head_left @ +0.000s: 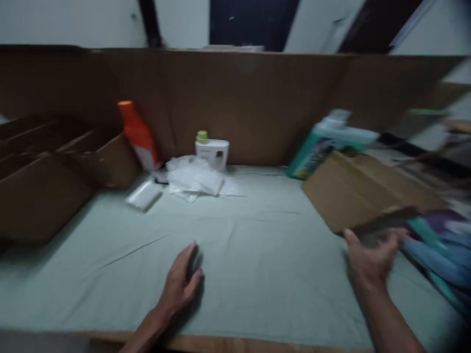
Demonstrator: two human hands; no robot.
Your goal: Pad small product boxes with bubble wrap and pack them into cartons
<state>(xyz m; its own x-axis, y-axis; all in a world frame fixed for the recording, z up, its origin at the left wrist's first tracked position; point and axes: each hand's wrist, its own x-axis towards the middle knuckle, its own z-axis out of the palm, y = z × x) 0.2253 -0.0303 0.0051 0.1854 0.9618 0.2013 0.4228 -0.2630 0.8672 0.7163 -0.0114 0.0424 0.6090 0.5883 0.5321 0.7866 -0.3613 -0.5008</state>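
Observation:
My left hand [178, 287] rests low over the pale green cloth [257, 274], its fingers stretched out and its thumb apart, with nothing in it. On the right, my right hand [371, 257] is spread, thumb and fingers apart, by the lower edge of a tilted brown cardboard piece [353, 191]. The motion blur hides whether its fingertips touch the cardboard. Beside that hand lies a blue and purple bundle [441, 245] that looks like cloth or packets. Behind the cardboard leans a bottle of teal liquid [324, 139].
A cardboard wall [257, 98] closes the back. Along it stand an orange bottle [138, 132] and a white bottle with a green cap [212, 149]. Clear plastic bags [195, 174] and a silvery packet [144, 194] lie in front. Cardboard boxes [40, 191] stand at left.

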